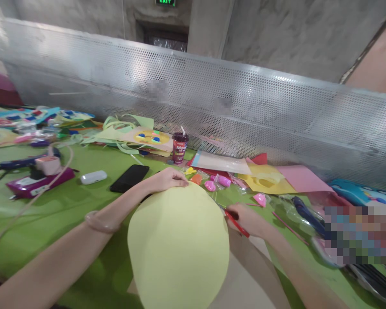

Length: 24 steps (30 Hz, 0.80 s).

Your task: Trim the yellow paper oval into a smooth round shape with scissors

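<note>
A large rounded sheet of pale yellow paper (180,244) fills the lower middle of the view. My left hand (170,179) pinches its top edge, fingers closed on the paper. At the sheet's right edge my right hand (244,219) is closed round red-handled scissors (237,223), whose blades are mostly hidden at the paper's edge. Under the yellow sheet, to the right, lies a grey-beige sheet (251,274).
Beyond my hands are a black phone (129,178), a white case (93,177), a drink cup with a straw (179,148) and small clay packets (220,180). A purple power strip (38,183) with a cable lies left. A perforated metal panel (199,103) borders the green table (93,161).
</note>
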Each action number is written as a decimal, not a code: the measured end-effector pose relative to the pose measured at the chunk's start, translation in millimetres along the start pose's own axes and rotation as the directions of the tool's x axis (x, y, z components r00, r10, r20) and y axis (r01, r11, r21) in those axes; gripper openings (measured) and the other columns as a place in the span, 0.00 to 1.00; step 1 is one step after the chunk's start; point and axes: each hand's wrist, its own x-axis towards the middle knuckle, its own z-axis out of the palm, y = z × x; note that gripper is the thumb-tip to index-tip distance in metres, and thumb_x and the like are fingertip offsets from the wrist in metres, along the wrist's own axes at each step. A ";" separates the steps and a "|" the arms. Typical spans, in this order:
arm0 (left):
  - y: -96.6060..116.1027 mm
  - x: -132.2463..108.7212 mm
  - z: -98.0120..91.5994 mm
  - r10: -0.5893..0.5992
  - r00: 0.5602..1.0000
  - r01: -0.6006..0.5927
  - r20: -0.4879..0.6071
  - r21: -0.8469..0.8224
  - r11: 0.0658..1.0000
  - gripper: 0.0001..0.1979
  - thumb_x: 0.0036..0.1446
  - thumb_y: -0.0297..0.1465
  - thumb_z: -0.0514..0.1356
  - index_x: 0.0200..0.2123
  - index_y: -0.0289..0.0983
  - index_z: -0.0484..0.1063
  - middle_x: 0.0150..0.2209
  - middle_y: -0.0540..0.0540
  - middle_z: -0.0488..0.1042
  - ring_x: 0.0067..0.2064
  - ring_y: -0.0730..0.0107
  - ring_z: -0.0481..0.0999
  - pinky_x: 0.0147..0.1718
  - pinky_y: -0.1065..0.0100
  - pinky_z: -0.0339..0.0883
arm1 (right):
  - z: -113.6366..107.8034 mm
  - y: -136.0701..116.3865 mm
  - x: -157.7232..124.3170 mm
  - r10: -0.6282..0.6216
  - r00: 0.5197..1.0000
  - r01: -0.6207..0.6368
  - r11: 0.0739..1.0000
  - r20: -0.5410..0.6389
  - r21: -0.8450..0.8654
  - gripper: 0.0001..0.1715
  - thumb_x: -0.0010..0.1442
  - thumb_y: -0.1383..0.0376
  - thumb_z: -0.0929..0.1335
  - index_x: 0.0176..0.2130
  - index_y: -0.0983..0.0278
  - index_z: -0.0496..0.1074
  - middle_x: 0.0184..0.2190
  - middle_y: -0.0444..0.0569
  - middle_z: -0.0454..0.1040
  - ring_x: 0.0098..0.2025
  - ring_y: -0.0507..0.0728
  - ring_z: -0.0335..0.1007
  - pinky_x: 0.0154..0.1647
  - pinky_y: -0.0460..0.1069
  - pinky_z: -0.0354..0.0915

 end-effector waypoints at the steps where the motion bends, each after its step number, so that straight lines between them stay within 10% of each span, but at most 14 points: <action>1: 0.1 0.0 -0.1 -0.003 1.000 0.003 -0.001 0.000 1.000 0.15 0.47 0.41 0.59 0.31 0.36 0.75 0.31 0.48 0.76 0.33 0.66 0.72 0.31 0.72 0.61 | 0.1 -0.5 0.2 -0.006 1.000 0.006 1.000 -0.003 -0.003 0.10 0.45 0.78 0.58 0.19 0.65 0.56 0.19 0.44 0.65 0.21 0.49 0.55 0.22 0.45 0.50; 24: 3.0 -0.4 2.7 0.007 1.000 -0.008 0.026 0.026 1.000 0.15 0.47 0.42 0.59 0.30 0.37 0.75 0.30 0.48 0.75 0.32 0.67 0.72 0.31 0.72 0.61 | -0.2 -8.7 1.9 -0.002 1.000 0.002 0.998 0.014 -0.060 0.10 0.45 0.78 0.58 0.20 0.64 0.55 0.17 0.42 0.62 0.20 0.49 0.52 0.22 0.46 0.47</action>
